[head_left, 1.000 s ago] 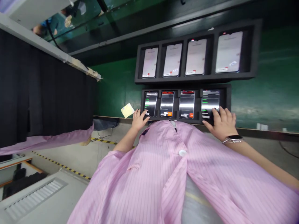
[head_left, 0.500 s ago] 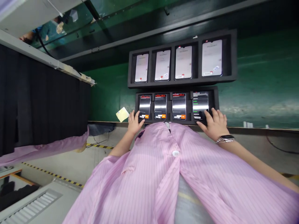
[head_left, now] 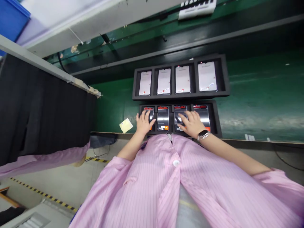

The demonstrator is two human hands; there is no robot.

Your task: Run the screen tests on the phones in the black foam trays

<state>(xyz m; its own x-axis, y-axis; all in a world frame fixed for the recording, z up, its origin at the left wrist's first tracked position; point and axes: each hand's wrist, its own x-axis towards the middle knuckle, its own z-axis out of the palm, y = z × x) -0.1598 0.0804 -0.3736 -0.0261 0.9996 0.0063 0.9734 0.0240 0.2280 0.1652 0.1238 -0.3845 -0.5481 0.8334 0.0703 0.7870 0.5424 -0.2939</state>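
Observation:
Dark-screened smartphones lie in separate compartments of the near black foam tray [head_left: 215, 122]. My left hand [head_left: 143, 123], fingers spread, lies over the leftmost smartphone [head_left: 151, 114] and hides much of it. Over the third smartphone [head_left: 178, 111] is my right hand [head_left: 193, 124], open, with a watch at the wrist; whether a fingertip touches the screen I cannot tell. Between my hands the second smartphone [head_left: 163, 117] shows red text on top and an orange button below. The rightmost smartphone [head_left: 201, 111] also has red text and is partly covered by my right hand.
Behind it, a second black foam tray [head_left: 180, 97] holds several white-screened smartphones, such as the rightmost one [head_left: 207, 76]. A yellow note [head_left: 125, 125] lies left on the green bench [head_left: 256, 104]. A black curtain [head_left: 45, 107] hangs at the left.
My right hand has moved left from the rightmost smartphone to the third. My left hand has shifted onto the leftmost smartphone. The rightmost screen has changed from green lines to red text.

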